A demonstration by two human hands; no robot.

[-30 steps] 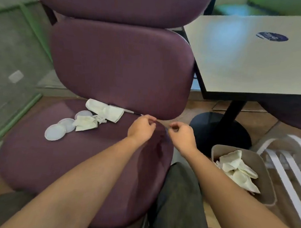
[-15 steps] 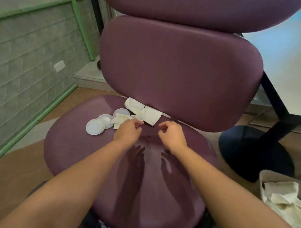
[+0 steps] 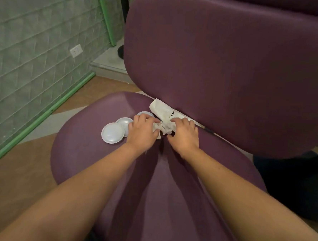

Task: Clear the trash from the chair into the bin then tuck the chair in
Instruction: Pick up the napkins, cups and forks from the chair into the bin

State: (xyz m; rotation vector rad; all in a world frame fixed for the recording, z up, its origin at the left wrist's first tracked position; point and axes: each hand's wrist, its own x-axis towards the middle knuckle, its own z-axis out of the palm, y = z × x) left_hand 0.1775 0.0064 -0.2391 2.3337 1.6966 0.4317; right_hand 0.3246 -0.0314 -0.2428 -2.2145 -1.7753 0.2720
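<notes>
While both hands closed in: the left hand and right hand, empty above mid-seat half a second earlier, had reached the rear of the purple chair seat
Left hand: fingers curled over crumpled white napkins, seemingly gathering them
Right hand: fingers curled onto the same wad; a firm pinch could not be confirmed
Folded napkin: still lay against the backrest at the seat's rear edge
Lids: three white round lids untouched, just left of the left hand
Bin: out of view now
Meaning: pickup was starting; nothing from this pile was binned yet, and the chair was not tucked in
</notes>
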